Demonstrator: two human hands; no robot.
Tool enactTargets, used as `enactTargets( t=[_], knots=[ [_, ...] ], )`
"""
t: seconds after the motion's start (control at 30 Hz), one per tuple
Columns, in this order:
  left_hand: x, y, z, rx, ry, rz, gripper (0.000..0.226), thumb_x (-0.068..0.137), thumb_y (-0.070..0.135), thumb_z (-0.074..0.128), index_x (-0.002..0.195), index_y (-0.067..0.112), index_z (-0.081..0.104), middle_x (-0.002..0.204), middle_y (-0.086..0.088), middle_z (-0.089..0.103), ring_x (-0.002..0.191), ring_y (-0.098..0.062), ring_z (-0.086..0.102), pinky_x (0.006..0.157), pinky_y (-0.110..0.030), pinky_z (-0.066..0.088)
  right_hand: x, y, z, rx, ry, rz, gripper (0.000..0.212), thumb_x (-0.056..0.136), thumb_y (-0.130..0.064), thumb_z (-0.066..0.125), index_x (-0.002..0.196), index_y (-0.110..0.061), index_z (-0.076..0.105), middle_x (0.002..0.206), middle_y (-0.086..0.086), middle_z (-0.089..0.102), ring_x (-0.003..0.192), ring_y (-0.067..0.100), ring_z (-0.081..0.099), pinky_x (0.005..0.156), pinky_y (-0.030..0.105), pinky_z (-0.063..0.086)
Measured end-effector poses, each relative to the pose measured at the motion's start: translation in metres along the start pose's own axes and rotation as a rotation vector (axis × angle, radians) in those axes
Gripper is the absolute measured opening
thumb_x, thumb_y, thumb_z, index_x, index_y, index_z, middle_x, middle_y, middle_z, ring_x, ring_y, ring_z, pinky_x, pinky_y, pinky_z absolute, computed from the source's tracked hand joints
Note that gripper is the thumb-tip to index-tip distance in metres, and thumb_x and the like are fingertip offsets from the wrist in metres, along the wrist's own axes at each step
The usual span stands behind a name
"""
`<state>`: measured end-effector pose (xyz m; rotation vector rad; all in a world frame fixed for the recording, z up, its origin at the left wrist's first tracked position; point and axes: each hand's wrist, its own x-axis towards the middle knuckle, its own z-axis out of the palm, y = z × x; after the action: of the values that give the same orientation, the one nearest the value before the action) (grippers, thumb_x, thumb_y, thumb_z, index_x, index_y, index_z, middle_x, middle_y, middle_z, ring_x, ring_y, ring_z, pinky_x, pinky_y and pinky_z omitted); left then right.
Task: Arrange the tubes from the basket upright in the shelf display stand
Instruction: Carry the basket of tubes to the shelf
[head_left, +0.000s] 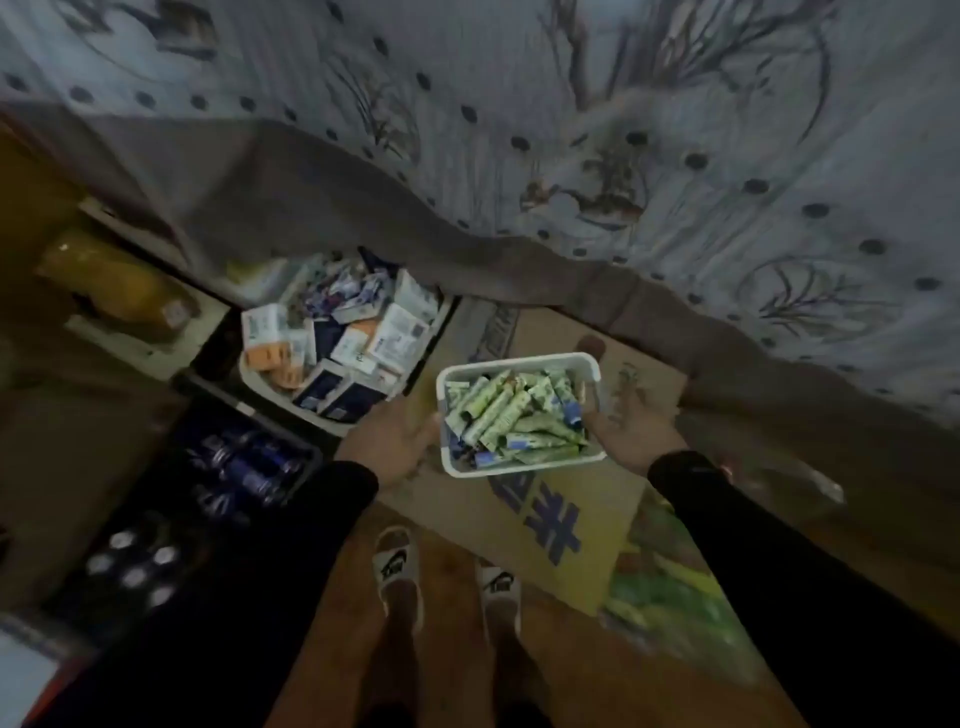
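A small white basket (519, 359) is full of several green-and-white tubes (511, 415) lying jumbled on their sides. I carry it in front of me above the floor. My left hand (392, 439) grips its left side. My right hand (631, 428) holds its right side, fingers curled under the rim. Both sleeves are black. No display stand shows in this blurred, dim view.
A white tub (332, 343) of small cartons sits on the floor to the left. A dark crate (244, 462) with blue bottles lies nearer left. Flattened cardboard (566, 514) covers the floor below the basket. A patterned bedcover (623, 156) hangs ahead. My slippered feet (447, 577) stand below.
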<state>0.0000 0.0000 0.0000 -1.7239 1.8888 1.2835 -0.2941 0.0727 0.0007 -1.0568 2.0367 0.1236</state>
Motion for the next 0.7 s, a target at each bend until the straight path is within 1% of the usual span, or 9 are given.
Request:
enactTargets(
  t=[0.07, 0.1, 0.13, 0.2, 0.23, 0.27, 0.33, 0.5, 0.7],
  knots=[
    [0.023, 0.001, 0.025, -0.065, -0.022, -0.035, 0.066, 0.096, 0.066, 0.036, 0.139, 0.018, 0.046, 0.137, -0.015, 0.052, 0.111, -0.027, 0.055, 0.089, -0.033, 0.04, 0.025, 0.013, 0.012, 0.012, 0.013, -0.012, 0.09, 0.092, -0.069, 0.036, 0.153, -0.007, 0.012, 0.157, 0.017, 0.024, 0.134, 0.033, 0.04, 0.102, 0.037, 0.036],
    [0.035, 0.001, 0.037, -0.113, -0.017, -0.052, 0.054, 0.092, 0.07, 0.036, 0.114, 0.026, 0.057, 0.116, -0.017, 0.058, 0.092, -0.024, 0.054, 0.08, -0.035, 0.039, 0.04, 0.021, 0.019, 0.018, 0.012, -0.01, 0.09, 0.093, -0.067, 0.038, 0.153, -0.005, 0.014, 0.157, 0.017, 0.022, 0.137, 0.033, 0.037, 0.104, 0.036, 0.034],
    [0.048, -0.001, 0.051, -0.135, -0.01, -0.079, 0.042, 0.089, 0.075, 0.036, 0.088, 0.036, 0.05, 0.094, -0.014, 0.055, 0.078, -0.021, 0.049, 0.072, -0.036, 0.038, 0.053, 0.027, 0.026, 0.037, -0.005, 0.002, 0.091, 0.092, -0.068, 0.038, 0.153, -0.005, 0.016, 0.157, 0.017, 0.022, 0.138, 0.033, 0.035, 0.106, 0.037, 0.033],
    [0.069, -0.001, 0.076, -0.249, 0.014, -0.115, 0.046, 0.086, 0.08, 0.036, 0.074, 0.035, 0.039, 0.077, -0.003, 0.046, 0.067, -0.021, 0.045, 0.065, -0.037, 0.036, 0.075, 0.04, 0.041, 0.08, -0.032, 0.016, 0.087, 0.089, -0.073, 0.038, 0.147, -0.009, 0.029, 0.15, 0.014, 0.035, 0.13, 0.032, 0.043, 0.102, 0.04, 0.039],
    [0.075, 0.001, 0.084, -0.322, 0.029, -0.117, 0.052, 0.086, 0.08, 0.037, 0.087, 0.03, 0.052, 0.085, -0.002, 0.053, 0.072, -0.024, 0.051, 0.066, -0.036, 0.037, 0.084, 0.045, 0.047, 0.126, -0.04, -0.005, 0.079, 0.088, -0.072, 0.039, 0.14, -0.013, 0.037, 0.14, 0.011, 0.045, 0.119, 0.028, 0.051, 0.094, 0.039, 0.042],
    [0.08, 0.005, 0.09, -0.372, 0.037, -0.121, 0.059, 0.089, 0.075, 0.04, 0.118, 0.026, 0.057, 0.107, -0.003, 0.06, 0.09, -0.027, 0.06, 0.074, -0.036, 0.039, 0.088, 0.046, 0.052, 0.184, -0.034, -0.026, 0.069, 0.09, -0.069, 0.041, 0.133, -0.016, 0.042, 0.13, 0.006, 0.053, 0.107, 0.023, 0.056, 0.087, 0.037, 0.044],
    [0.087, 0.012, 0.102, -0.498, 0.081, -0.186, 0.072, 0.096, 0.06, 0.045, 0.153, 0.021, 0.027, 0.15, -0.002, 0.043, 0.128, -0.026, 0.05, 0.087, -0.033, 0.036, 0.095, 0.05, 0.063, 0.335, -0.021, -0.038, 0.053, 0.092, -0.061, 0.048, 0.127, -0.02, 0.045, 0.116, -0.001, 0.058, 0.095, 0.013, 0.059, 0.08, 0.034, 0.043],
    [0.084, 0.021, 0.106, -0.543, 0.163, -0.169, 0.071, 0.096, 0.052, 0.053, 0.151, 0.014, 0.027, 0.15, -0.004, 0.042, 0.123, -0.021, 0.05, 0.087, -0.026, 0.033, 0.088, 0.044, 0.07, 0.507, 0.026, -0.009, 0.07, 0.08, -0.07, 0.053, 0.129, -0.02, 0.044, 0.127, 0.002, 0.053, 0.114, 0.024, 0.055, 0.097, 0.043, 0.046],
    [0.038, 0.008, 0.085, -0.58, 0.174, -0.129, 0.091, 0.088, 0.063, 0.057, 0.155, 0.018, 0.014, 0.159, -0.001, 0.028, 0.141, -0.024, 0.036, 0.101, -0.032, 0.034, 0.049, 0.028, 0.057, 0.455, -0.029, -0.028, 0.089, 0.061, -0.094, 0.046, 0.115, -0.024, 0.048, 0.119, 0.002, 0.055, 0.108, 0.022, 0.056, 0.097, 0.048, 0.048]
  ],
)
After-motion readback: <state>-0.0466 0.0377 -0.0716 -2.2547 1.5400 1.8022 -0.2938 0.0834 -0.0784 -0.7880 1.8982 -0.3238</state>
